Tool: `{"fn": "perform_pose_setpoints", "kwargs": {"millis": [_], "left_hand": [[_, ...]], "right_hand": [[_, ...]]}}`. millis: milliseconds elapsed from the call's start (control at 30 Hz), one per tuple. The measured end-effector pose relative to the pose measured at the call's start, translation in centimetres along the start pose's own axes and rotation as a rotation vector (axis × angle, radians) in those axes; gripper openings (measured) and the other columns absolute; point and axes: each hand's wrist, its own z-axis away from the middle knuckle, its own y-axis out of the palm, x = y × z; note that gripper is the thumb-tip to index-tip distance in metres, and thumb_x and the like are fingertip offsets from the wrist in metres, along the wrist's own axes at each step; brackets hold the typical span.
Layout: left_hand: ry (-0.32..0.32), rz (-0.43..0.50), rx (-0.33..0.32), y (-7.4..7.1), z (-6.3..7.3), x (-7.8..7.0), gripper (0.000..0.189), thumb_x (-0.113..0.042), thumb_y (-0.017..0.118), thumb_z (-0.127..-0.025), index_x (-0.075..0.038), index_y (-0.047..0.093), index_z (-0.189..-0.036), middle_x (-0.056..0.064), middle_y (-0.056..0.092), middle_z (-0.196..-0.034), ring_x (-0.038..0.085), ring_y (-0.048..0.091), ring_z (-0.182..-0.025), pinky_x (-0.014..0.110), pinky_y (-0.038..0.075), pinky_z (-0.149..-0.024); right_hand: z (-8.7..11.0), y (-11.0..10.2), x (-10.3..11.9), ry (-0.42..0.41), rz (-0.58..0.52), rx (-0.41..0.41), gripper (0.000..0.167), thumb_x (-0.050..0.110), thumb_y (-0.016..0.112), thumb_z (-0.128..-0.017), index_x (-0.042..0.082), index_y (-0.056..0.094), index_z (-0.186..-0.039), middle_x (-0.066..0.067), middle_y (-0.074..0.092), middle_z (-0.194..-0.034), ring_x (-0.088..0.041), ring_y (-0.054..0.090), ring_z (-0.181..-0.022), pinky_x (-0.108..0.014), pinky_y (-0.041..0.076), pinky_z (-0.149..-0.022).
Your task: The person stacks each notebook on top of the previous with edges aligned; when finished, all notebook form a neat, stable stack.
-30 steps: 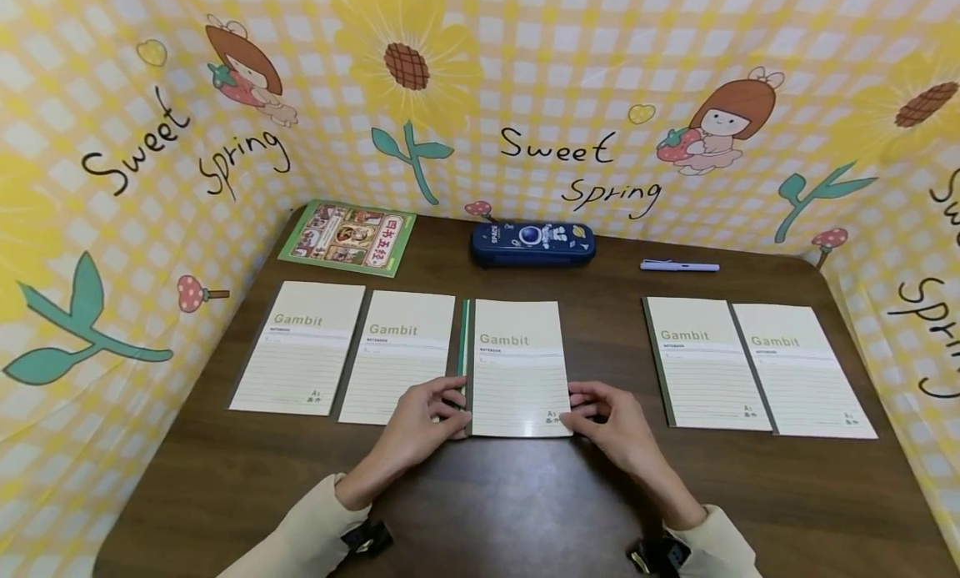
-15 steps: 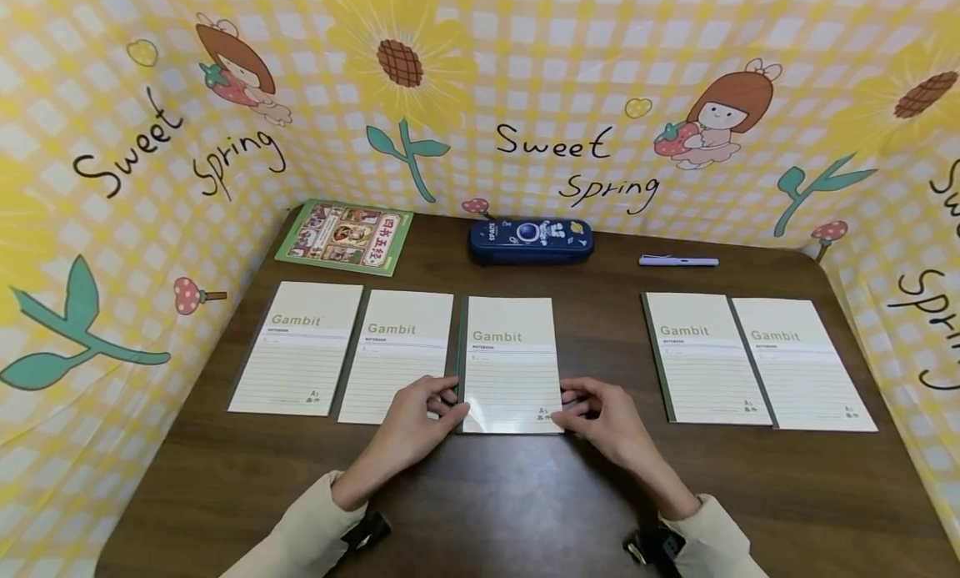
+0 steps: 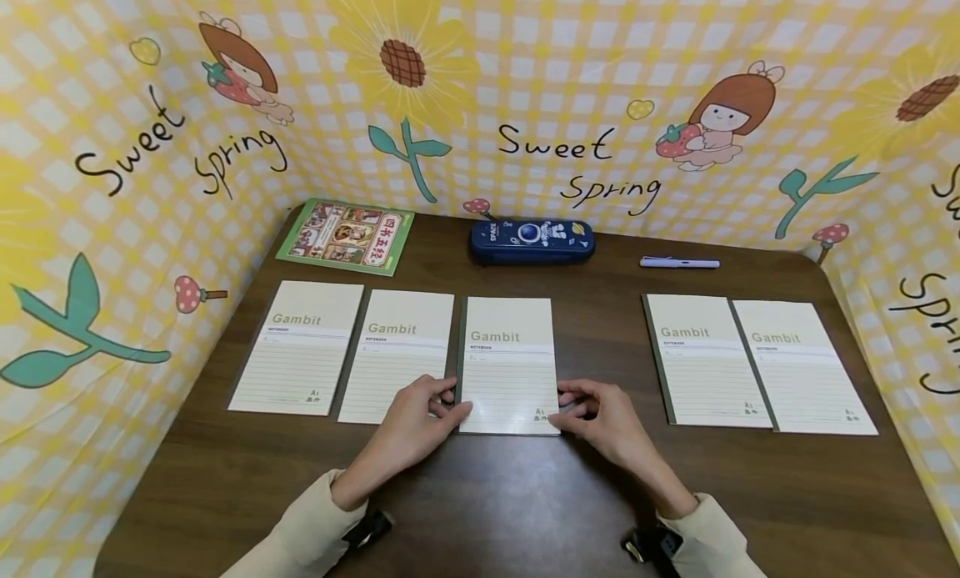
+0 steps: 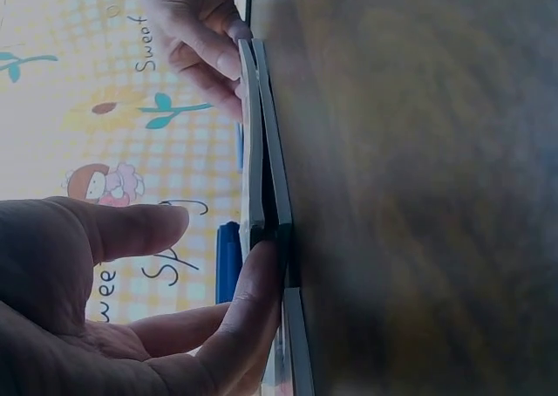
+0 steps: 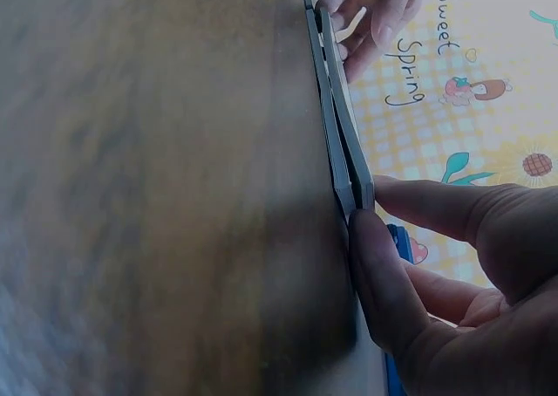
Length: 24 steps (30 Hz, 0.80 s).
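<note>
In the head view, a cream Gambit notebook (image 3: pixel 510 365) lies over another notebook at the middle of the table. Both wrist views show a narrow gap between this upper notebook and the lower notebook (image 5: pixel 328 121). My right hand (image 3: pixel 606 418) pinches the upper one's near right corner, thumb on top and a finger at its edge. At the left side, my left hand (image 3: pixel 420 418) touches the spine edges with a fingertip. Its thumb (image 4: pixel 157 228) stands raised off the cover in the left wrist view.
Two Gambit notebooks (image 3: pixel 296 349) (image 3: pixel 401 353) lie to the left and two more (image 3: pixel 705 361) (image 3: pixel 798 365) to the right. Along the back are a green book (image 3: pixel 345 236), a blue pencil case (image 3: pixel 531 242) and a lavender pen (image 3: pixel 679 263). A checked cloth (image 3: pixel 570 69) walls the table.
The upper notebook has shifted left with both hands, covering the green strip that showed along its left side. The other things on the table have stayed put.
</note>
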Motion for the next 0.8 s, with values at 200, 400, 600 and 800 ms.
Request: {"fn": "perform_pose_setpoints", "kwargs": {"millis": [200, 400, 600, 800], "left_hand": [[-0.002, -0.018, 0.002, -0.05, -0.23, 0.03, 0.046, -0.023, 0.077, -0.095, 0.004, 0.069, -0.131, 0.009, 0.068, -0.099, 0.012, 0.069, -0.080, 0.028, 0.057, -0.073], [-0.023, -0.023, 0.016, -0.06, -0.39, -0.01, 0.047, -0.027, 0.076, -0.097, 0.003, 0.069, -0.132, 0.007, 0.068, -0.099, 0.012, 0.068, -0.082, 0.030, 0.057, -0.074], [-0.039, -0.025, 0.020, -0.11, -0.44, -0.24, 0.047, -0.029, 0.075, -0.097, 0.002, 0.069, -0.132, 0.007, 0.068, -0.100, 0.012, 0.068, -0.083, 0.031, 0.057, -0.075], [-0.055, -0.031, 0.027, -0.14, -0.38, -0.47, 0.049, -0.032, 0.074, -0.098, 0.002, 0.068, -0.133, 0.007, 0.068, -0.101, 0.012, 0.068, -0.083, 0.031, 0.057, -0.075]], "right_hand": [[-0.04, 0.12, -0.08, 0.004, -0.011, -0.002, 0.047, 0.010, 0.087, -0.084, 0.000, 0.072, -0.127, -0.012, 0.077, -0.105, -0.014, 0.075, -0.082, -0.020, 0.057, -0.069], [-0.08, 0.03, -0.08, 0.013, -0.016, 0.000, 0.047, 0.010, 0.088, -0.083, 0.000, 0.072, -0.126, -0.012, 0.077, -0.104, -0.013, 0.075, -0.081, -0.020, 0.056, -0.069], [-0.17, -0.13, -0.09, 0.023, -0.027, 0.006, 0.047, 0.010, 0.087, -0.083, 0.000, 0.072, -0.126, -0.012, 0.077, -0.105, -0.013, 0.075, -0.082, -0.020, 0.056, -0.070], [-0.16, -0.10, -0.15, 0.032, -0.034, 0.001, 0.046, 0.009, 0.088, -0.083, 0.000, 0.073, -0.125, -0.012, 0.077, -0.104, -0.012, 0.075, -0.081, -0.019, 0.056, -0.070]]}}
